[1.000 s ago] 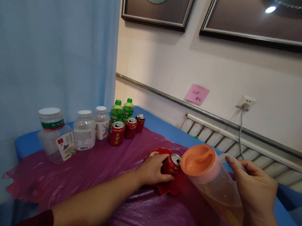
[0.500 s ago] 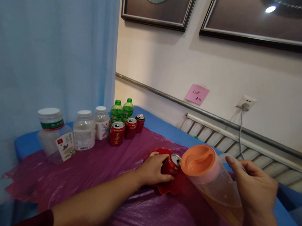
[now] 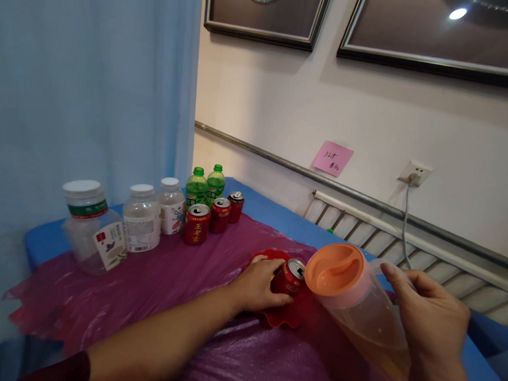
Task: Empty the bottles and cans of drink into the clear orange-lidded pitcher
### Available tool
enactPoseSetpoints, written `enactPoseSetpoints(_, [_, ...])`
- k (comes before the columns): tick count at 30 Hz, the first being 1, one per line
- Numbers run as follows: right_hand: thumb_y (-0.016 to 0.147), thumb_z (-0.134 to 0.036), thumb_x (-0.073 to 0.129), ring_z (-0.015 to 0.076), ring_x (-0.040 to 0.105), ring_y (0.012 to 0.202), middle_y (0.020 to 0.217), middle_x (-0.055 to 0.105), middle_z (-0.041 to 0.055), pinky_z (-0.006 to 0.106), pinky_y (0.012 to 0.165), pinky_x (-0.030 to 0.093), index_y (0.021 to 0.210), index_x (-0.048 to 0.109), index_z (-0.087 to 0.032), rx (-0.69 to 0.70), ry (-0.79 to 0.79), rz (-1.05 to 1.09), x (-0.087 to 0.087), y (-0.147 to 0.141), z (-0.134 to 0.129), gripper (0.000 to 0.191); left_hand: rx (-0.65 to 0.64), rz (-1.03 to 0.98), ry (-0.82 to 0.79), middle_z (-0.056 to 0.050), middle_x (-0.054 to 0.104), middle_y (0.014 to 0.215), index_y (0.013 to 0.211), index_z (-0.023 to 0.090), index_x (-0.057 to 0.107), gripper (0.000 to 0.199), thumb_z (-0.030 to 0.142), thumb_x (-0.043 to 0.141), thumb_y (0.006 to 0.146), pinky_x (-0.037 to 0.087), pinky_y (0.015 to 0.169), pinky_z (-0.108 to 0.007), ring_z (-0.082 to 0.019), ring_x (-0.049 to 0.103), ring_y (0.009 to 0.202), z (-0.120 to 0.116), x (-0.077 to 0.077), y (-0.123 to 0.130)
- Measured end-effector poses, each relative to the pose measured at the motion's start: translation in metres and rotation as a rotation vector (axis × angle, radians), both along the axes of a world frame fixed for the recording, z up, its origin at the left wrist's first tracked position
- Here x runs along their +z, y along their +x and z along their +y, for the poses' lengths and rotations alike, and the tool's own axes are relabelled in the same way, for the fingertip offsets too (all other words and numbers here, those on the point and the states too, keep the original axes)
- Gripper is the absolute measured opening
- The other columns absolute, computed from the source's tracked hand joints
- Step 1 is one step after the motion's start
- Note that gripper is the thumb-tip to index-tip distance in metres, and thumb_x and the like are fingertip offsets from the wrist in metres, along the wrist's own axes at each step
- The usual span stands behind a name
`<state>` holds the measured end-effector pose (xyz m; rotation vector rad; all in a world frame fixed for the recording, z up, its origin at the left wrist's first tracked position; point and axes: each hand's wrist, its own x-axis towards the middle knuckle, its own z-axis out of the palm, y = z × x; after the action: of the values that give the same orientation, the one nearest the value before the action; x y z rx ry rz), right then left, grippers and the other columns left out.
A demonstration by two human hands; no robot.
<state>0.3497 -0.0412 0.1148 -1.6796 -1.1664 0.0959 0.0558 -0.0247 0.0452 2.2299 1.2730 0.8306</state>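
Observation:
My left hand [image 3: 260,286] is wrapped round a red can [image 3: 289,277], which leans to the right over a red scalloped dish [image 3: 282,318]. My right hand [image 3: 429,310] grips the handle of a clear plastic pitcher [image 3: 370,325]. The pitcher is tilted to the left, its orange lid [image 3: 334,270] close beside the can's top. Light brown liquid lies in the lower part of the pitcher. No stream between lid and can can be made out.
On the purple plastic sheet [image 3: 161,287] stand three clear jars [image 3: 141,222] with white lids, three more red cans [image 3: 197,224] and two green bottles [image 3: 197,188]. Behind the blue table edge [image 3: 274,208] are a radiator [image 3: 370,229] and a metal pipe [image 3: 272,157].

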Motion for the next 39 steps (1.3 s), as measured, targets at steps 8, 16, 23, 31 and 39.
enactPoseSetpoints(8, [0.065, -0.078, 0.072, 0.0152, 0.049, 0.062, 0.056, 0.056, -0.0044, 0.029, 0.057, 0.032, 0.068, 0.072, -0.022, 0.016, 0.009, 0.019, -0.0008, 0.0007, 0.0001, 0.055, 0.002, -0.008, 0.009, -0.003, 0.075, 0.113, 0.125, 0.028, 0.064, 0.062, 0.051, 0.080, 0.069, 0.042, 0.102, -0.041, -0.030, 0.066, 0.104, 0.0010, -0.0018, -0.0002])
enactPoseSetpoints(16, [0.066, -0.077, 0.072, 0.0146, 0.049, 0.061, 0.057, 0.054, -0.0049, 0.029, 0.057, 0.032, 0.067, 0.070, -0.022, 0.003, 0.010, 0.013, -0.0009, 0.0004, -0.0007, 0.055, 0.011, 0.003, -0.016, -0.004, 0.075, 0.113, 0.125, 0.028, 0.064, 0.063, 0.049, 0.081, 0.068, 0.042, 0.100, -0.041, -0.031, 0.066, 0.105, 0.0002, 0.0000, -0.0003])
enactPoseSetpoints(23, [0.067, -0.077, 0.071, 0.0164, 0.050, 0.062, 0.056, 0.055, -0.0033, 0.029, 0.057, 0.032, 0.067, 0.070, -0.021, 0.012, 0.025, -0.018, -0.0024, 0.0015, -0.0003, 0.057, 0.013, -0.004, -0.010, -0.003, 0.075, 0.112, 0.122, 0.028, 0.066, 0.060, 0.048, 0.081, 0.068, 0.042, 0.101, -0.041, -0.030, 0.066, 0.103, -0.0007, 0.0012, 0.0001])
enactPoseSetpoints(31, [0.068, -0.076, 0.072, 0.0169, 0.051, 0.062, 0.057, 0.056, -0.0029, 0.028, 0.055, 0.033, 0.069, 0.071, -0.021, 0.021, 0.031, -0.015, -0.0016, 0.0001, -0.0013, 0.055, 0.007, -0.009, -0.020, -0.003, 0.075, 0.112, 0.122, 0.028, 0.066, 0.059, 0.047, 0.081, 0.068, 0.042, 0.102, -0.042, -0.030, 0.066, 0.102, -0.0013, 0.0028, 0.0004])
enactPoseSetpoints(39, [0.068, -0.075, 0.072, 0.0162, 0.051, 0.058, 0.054, 0.057, -0.0023, 0.029, 0.056, 0.035, 0.063, 0.069, -0.021, 0.030, 0.056, -0.041, 0.0006, -0.0007, 0.0001, 0.054, 0.011, -0.008, -0.019, -0.004, 0.074, 0.113, 0.121, 0.027, 0.065, 0.059, 0.047, 0.082, 0.068, 0.041, 0.102, -0.042, -0.030, 0.065, 0.104, -0.0014, 0.0024, 0.0000])
